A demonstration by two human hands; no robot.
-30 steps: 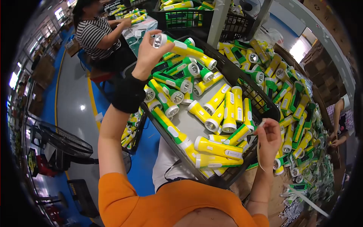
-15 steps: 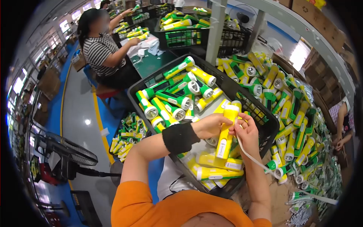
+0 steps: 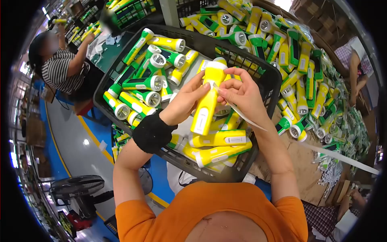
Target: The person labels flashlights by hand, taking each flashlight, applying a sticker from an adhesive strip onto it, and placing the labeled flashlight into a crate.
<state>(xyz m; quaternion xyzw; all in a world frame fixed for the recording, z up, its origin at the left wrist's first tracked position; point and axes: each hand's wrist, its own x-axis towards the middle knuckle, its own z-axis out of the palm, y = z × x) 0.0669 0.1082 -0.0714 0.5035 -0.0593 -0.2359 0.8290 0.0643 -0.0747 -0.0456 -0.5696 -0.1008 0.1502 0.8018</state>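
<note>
while my left hand (image 3: 186,99) gripped the yellow flashlight (image 3: 205,108), my right hand (image 3: 242,94) pinched the white strip (image 3: 246,120) beside it, a hold i judged best with steady tension.

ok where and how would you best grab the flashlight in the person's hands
Probably grip the flashlight by its slim lower barrel, from the wearer's side: left hand and right hand crowd its neck, while the uncovered tail points toward the wearer.
</note>
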